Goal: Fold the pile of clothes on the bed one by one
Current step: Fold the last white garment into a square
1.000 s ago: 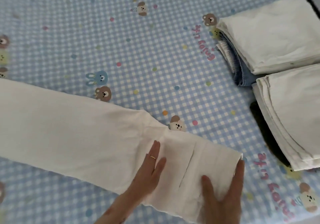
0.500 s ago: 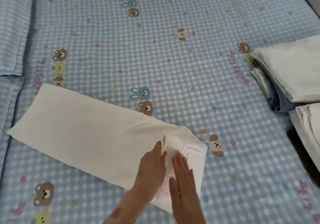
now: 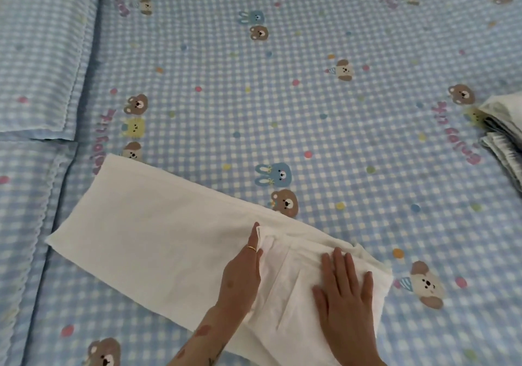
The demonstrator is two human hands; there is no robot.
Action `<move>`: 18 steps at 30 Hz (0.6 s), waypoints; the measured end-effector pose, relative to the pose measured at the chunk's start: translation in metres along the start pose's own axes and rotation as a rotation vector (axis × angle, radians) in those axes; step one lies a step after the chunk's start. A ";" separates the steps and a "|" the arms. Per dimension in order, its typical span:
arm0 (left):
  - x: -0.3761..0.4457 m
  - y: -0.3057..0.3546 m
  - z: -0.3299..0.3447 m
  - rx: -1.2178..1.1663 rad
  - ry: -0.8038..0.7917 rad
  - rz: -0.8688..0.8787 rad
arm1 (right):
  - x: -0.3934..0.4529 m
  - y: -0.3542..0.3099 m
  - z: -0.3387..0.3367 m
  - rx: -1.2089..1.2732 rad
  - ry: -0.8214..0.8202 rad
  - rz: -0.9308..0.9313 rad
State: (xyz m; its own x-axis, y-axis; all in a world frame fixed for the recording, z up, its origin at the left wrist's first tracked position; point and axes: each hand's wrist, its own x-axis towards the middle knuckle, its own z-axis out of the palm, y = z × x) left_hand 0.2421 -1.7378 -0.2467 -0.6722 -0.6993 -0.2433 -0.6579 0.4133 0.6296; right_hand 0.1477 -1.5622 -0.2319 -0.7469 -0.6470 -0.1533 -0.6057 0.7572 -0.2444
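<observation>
While both hands work at the near edge, the bed (image 3: 324, 117) fills the whole view, covered by a blue-and-white checked sheet printed with bears, rabbits, dogs, coloured dots and pink lettering. Two pillows in the same checked fabric lie along the left side: one (image 3: 39, 55) at the upper left, the other (image 3: 25, 224) below it, their edges meeting at a seam.

A white garment (image 3: 158, 241) lies flat on the sheet in the lower centre, as a long band running diagonally from the lower left-middle toward the lower right. Its left end is a straight, squared edge close to the lower pillow. Its right end is doubled over into a thicker, creased section with visible seams.

A stack of folded clothes (image 3: 505, 128) sits at the right edge of the bed, well apart from the garment and cut off by the frame; white and grey layers show along its side.

Left hand (image 3: 241, 275): placed on the garment at the edge of the doubled section, fingers together, the fingertips pinching a small raised fold of white cloth. A thin gold ring (image 3: 251, 248) sits on one finger.

Right hand (image 3: 346, 295): laid flat, palm down, on the doubled section, fingers extended and slightly spread, pressing the cloth against the bed.
</observation>
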 end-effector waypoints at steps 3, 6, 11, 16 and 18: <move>0.006 -0.012 0.007 0.000 -0.062 -0.038 | 0.007 -0.005 0.009 -0.010 0.003 0.003; 0.007 -0.035 -0.003 0.021 -0.010 0.037 | 0.009 0.002 0.014 -0.033 0.017 0.024; 0.017 -0.067 -0.014 0.088 -0.024 -0.088 | 0.014 0.014 0.041 -0.082 -0.094 0.122; 0.021 -0.058 -0.011 0.148 -0.074 -0.112 | 0.019 0.019 0.056 -0.109 -0.142 0.118; 0.016 -0.055 -0.019 0.293 0.079 -0.103 | 0.012 0.020 0.045 -0.068 -0.055 0.131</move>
State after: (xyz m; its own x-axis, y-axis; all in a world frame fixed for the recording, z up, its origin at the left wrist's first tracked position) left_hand 0.2741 -1.7833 -0.2710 -0.5758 -0.7847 -0.2297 -0.7989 0.4802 0.3622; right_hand 0.1391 -1.5586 -0.2813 -0.8057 -0.5449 -0.2320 -0.5228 0.8385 -0.1539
